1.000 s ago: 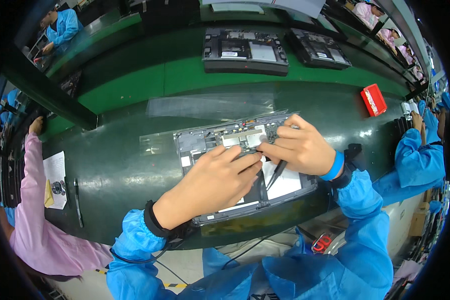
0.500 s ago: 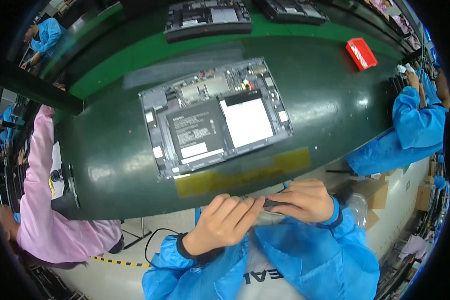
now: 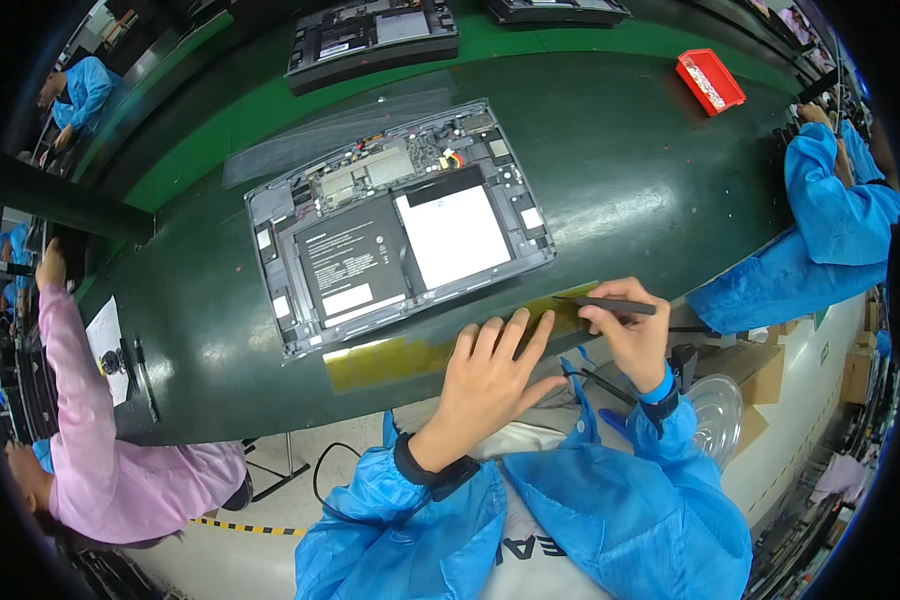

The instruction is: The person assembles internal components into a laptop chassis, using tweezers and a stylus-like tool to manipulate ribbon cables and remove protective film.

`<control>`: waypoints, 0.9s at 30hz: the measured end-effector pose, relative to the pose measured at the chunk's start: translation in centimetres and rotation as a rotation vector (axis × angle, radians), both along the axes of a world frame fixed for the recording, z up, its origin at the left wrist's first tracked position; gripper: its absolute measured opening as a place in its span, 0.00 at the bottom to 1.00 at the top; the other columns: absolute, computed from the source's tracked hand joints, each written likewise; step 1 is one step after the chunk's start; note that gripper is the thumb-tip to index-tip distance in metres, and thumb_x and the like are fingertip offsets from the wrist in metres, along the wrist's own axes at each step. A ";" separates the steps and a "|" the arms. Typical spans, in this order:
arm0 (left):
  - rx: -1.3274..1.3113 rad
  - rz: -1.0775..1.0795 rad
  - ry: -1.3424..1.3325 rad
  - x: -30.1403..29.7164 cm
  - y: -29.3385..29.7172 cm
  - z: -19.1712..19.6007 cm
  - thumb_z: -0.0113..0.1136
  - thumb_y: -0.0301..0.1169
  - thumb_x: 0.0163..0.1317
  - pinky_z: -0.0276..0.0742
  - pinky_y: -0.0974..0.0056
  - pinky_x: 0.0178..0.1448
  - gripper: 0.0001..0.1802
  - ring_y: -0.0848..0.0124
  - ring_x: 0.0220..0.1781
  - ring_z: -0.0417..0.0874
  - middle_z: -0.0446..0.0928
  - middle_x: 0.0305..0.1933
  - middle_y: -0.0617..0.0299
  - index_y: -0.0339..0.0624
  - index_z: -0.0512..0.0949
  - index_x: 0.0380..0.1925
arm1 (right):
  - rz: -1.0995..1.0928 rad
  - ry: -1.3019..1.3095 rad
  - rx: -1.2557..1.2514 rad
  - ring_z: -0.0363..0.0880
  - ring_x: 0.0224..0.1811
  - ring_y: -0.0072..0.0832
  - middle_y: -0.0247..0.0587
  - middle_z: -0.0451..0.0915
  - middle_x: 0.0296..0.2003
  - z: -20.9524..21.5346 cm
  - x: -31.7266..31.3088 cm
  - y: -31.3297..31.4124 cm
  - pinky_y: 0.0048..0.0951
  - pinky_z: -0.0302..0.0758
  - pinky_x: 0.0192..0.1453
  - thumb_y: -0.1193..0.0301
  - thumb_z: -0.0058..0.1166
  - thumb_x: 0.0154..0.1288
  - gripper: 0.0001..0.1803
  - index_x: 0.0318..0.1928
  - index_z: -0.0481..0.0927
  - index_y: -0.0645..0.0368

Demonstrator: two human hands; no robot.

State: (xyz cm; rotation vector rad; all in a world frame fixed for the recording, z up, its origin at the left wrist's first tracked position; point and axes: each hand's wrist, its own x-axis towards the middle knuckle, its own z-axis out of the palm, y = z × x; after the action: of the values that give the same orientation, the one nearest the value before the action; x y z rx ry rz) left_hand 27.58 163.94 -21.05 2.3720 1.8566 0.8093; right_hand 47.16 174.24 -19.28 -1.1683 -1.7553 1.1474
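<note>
My right hand (image 3: 632, 325) pinches a pair of dark, slim tweezers (image 3: 622, 305), their pointed end at the right part of a band of yellow translucent tape (image 3: 400, 365) along the bench's near edge. Stretched out with fingers spread, my left hand (image 3: 490, 375) has its fingertips on or just over that tape; contact is hard to judge. Beyond both hands lies an opened laptop base (image 3: 410, 225), its inside facing up. It shows a black battery (image 3: 355, 255), a white rectangular panel (image 3: 457, 238) and a circuit board (image 3: 370, 170) along the far side.
More opened laptop units (image 3: 375, 45) sit on the green far strip. A red bin (image 3: 710, 82) with small white pieces stands far right. Clear film (image 3: 330, 135) lies behind the laptop. A person in pink (image 3: 80, 380) works at left, another in blue (image 3: 840, 220) at right.
My hands have come apart and moved forward onto the bench edge. The left has opened flat; the right now holds the tweezers over the tape. The whole view has shifted slightly.
</note>
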 end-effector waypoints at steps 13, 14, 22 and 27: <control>-0.046 -0.015 0.010 -0.5 1.3 -0.1 0.70 0.57 0.59 0.71 0.54 0.58 0.38 0.59 0.54 0.74 0.76 0.60 0.59 0.48 0.79 0.65 | 0.132 -0.159 0.293 0.85 0.27 0.22 0.42 0.88 0.33 1.5 -1.7 0.4 0.24 0.79 0.32 0.80 0.70 0.62 0.08 0.41 0.85 0.63; -0.046 -0.014 0.006 -0.6 1.4 -0.1 0.70 0.57 0.59 0.71 0.54 0.58 0.38 0.59 0.54 0.74 0.76 0.60 0.59 0.48 0.79 0.65 | 0.118 -0.136 0.344 0.85 0.27 0.22 0.42 0.88 0.33 1.5 -1.5 0.3 0.24 0.78 0.32 0.80 0.71 0.61 0.09 0.41 0.85 0.63; 0.152 -0.178 0.064 -4.1 0.2 2.0 0.69 0.49 0.62 0.73 0.58 0.52 0.31 0.60 0.48 0.76 0.78 0.55 0.62 0.46 0.82 0.62 | 0.118 0.389 0.194 0.91 0.30 0.35 0.52 0.88 0.29 5.6 -1.5 2.1 0.29 0.88 0.36 0.74 0.73 0.65 0.17 0.43 0.79 0.73; 0.154 -0.019 0.111 -12.0 -1.3 7.6 0.71 0.42 0.59 0.73 0.59 0.49 0.31 0.65 0.45 0.75 0.77 0.52 0.63 0.47 0.81 0.64 | 0.238 0.308 0.217 0.92 0.36 0.38 0.50 0.89 0.31 8.7 -6.0 4.8 0.31 0.89 0.42 0.77 0.73 0.63 0.14 0.45 0.84 0.73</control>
State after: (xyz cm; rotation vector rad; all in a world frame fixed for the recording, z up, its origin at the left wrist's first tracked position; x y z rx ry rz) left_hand 15.54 162.65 -13.45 2.5726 1.8710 0.8660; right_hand 41.12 179.06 -10.61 -0.6295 -1.7548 1.1688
